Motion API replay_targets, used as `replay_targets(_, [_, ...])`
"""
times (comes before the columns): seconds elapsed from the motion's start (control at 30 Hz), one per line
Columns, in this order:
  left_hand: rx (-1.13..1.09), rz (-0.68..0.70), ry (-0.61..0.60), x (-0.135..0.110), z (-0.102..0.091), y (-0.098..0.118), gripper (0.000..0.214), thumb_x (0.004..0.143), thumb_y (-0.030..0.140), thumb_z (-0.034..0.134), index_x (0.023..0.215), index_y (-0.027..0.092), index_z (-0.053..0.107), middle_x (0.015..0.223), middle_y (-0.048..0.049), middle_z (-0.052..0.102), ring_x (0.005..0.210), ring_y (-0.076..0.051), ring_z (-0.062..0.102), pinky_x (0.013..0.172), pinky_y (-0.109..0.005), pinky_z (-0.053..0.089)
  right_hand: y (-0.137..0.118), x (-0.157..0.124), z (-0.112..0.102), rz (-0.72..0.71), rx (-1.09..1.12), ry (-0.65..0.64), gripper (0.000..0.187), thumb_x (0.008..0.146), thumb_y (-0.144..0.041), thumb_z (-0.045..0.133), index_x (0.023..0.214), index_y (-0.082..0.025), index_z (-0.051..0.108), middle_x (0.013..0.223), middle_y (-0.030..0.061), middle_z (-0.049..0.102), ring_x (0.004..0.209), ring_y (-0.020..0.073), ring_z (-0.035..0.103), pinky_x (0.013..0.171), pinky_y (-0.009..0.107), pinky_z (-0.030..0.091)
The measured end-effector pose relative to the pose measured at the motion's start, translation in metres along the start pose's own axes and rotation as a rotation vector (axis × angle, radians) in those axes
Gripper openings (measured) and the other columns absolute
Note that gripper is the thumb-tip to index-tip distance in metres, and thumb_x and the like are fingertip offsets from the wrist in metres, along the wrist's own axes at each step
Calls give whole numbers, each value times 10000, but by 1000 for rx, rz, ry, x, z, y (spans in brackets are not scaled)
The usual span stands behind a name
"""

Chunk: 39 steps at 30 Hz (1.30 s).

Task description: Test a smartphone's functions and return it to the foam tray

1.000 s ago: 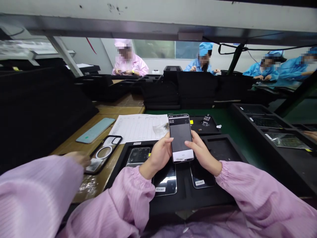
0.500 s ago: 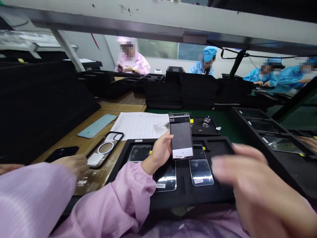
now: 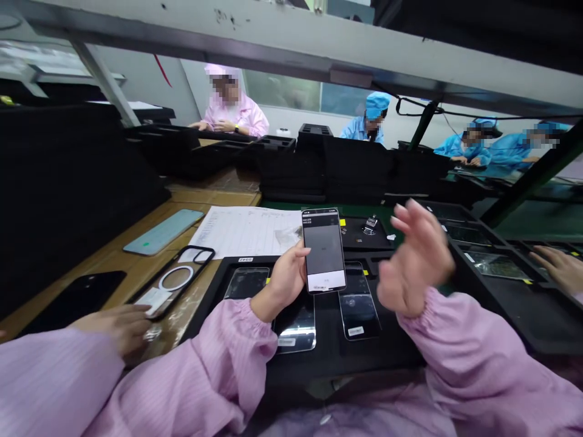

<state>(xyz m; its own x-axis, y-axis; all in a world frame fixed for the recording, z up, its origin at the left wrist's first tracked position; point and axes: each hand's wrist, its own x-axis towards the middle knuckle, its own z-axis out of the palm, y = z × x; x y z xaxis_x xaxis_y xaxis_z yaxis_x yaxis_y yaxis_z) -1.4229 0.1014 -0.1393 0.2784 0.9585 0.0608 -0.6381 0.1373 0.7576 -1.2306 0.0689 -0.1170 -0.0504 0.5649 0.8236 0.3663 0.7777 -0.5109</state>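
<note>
At the far left of the bench a co-worker's hand (image 3: 116, 325) in a pink sleeve rests on the wooden surface, touching the near end of a clear phone case (image 3: 175, 280) with a white ring; a dark phone (image 3: 75, 297) lies face down beside it, and a pale green phone (image 3: 164, 231) lies farther back near a printed sheet (image 3: 248, 231). Moving right, the black foam tray (image 3: 401, 346) in front of the person holds several phones in its pockets, one (image 3: 246, 283) at the left under the wrist and one (image 3: 357, 300) towards the centre, each with a white label at the near end. The left hand (image 3: 283, 282) grasps the lit phone (image 3: 323, 250) by its left edge, upright and raised above the tray, screen towards the camera showing a grey field with a white band at the bottom. The right hand (image 3: 412, 260) is empty, fingers spread and blurred, lifted clear to the right of the phone and touching nothing. In my judgement the step in hand is a screen check of the held unit, single-handed at present. The next move would call for the free hand to come back to the screen or right edge, with the left grip kept firm so the unit does not drop onto the phones below. At the far right another person's hand (image 3: 558, 268) rests over a second tray (image 3: 501, 285).
</note>
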Motion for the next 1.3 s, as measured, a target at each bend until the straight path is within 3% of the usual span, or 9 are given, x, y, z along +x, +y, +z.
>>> replay_targets(0.1, [0,16,-12,0,-2,-2,653,742,239,601,1384,164,505,1144,-83,723,1082,-314,668,941,-437,527,38,9,27,133,207,-64,569,998,-438,490,1514,-324,279,1601,59,299,1467,302,324,1181,582,337])
replay_targets(0.23, [13,0,-33,0,-4,-4,656,762,238,593,1406,164,496,1169,-86,720,1111,-321,657,969,-449,508,54,-16,49,467,483,-306,694,965,-480,587,1524,-247,246,1432,150,520,1348,315,492,1138,578,387])
replay_targets(0.4, [24,-7,-52,0,-5,-4,639,780,240,588,1409,185,497,1171,-76,719,1111,-313,654,969,-438,503,46,-22,47,554,531,-302,736,921,-420,666,1516,-238,273,1295,130,627,1242,318,576,1076,542,452])
replay_targets(0.6, [64,17,-12,0,-4,3,608,761,276,598,1353,162,519,1147,-85,705,1058,-302,657,919,-429,523,42,-18,45,690,789,-322,570,901,-309,597,1428,-250,390,1225,73,663,1132,272,638,955,462,535])
replay_targets(0.8, [64,15,-12,0,-2,5,561,740,269,602,1287,167,537,1140,-83,686,1031,-292,656,872,-419,541,44,-14,48,737,843,-366,591,706,-186,718,1256,-272,520,1150,28,687,1083,253,645,932,415,538])
replay_targets(0.93, [61,-9,-21,-1,-1,5,544,736,270,603,1265,161,532,1117,-84,685,1022,-289,656,854,-415,547,46,-15,49,831,804,-304,317,824,-346,681,1115,-247,606,1048,25,712,1027,251,666,933,420,532])
replay_targets(1.0, [64,-10,-31,-1,0,6,534,738,274,599,1256,164,535,1111,-80,685,1020,-287,656,853,-414,549,48,-17,49,859,795,-277,279,883,-424,634,1093,-241,624,1057,31,709,1047,258,661,934,423,529])
replay_targets(1.1, [67,8,-30,0,0,9,520,741,279,593,1246,165,541,1101,-78,686,1016,-286,657,853,-414,551,49,-19,49,848,837,-301,334,889,-443,625,1161,-251,604,1102,35,699,1103,271,641,947,433,524])
replay_targets(1.3, [64,45,-16,0,4,12,524,749,285,582,1258,165,553,1098,-81,695,1003,-293,662,865,-437,551,41,-17,45,660,781,-471,648,777,-233,697,1368,-280,435,1366,49,568,1256,255,542,1096,438,421])
